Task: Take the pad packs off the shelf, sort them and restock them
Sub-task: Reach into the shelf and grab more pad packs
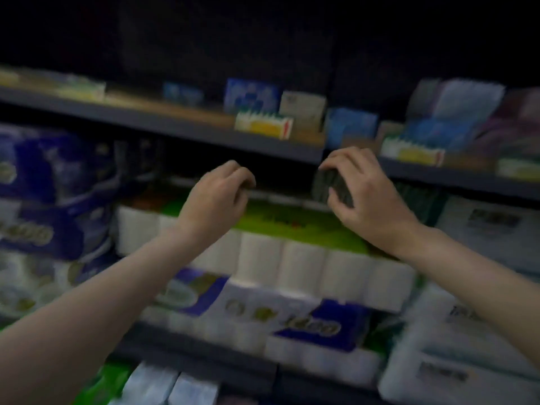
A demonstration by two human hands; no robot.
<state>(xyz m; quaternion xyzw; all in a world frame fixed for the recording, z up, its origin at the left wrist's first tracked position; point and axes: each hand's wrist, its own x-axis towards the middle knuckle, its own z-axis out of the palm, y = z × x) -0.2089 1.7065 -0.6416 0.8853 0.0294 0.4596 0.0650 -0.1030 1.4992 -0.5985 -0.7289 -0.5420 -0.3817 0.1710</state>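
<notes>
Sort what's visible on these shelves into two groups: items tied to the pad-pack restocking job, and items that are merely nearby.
Job-related:
right hand, gripping a dark pack
left hand, fingers curled at the shelf gap; what it holds is too blurred to tell
small packs on the upper shelf

Just nearby:
green-topped toilet roll pack
blue roll packs
white bundles at right

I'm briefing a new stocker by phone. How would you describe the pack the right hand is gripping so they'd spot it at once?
Find the grey upper shelf, then look just under its front edge, above the green-topped pack of white rolls. There the right hand grips a small dark pack, blurred here. It is the only dark grey-green item among white, blue and bright green packaging.
</notes>
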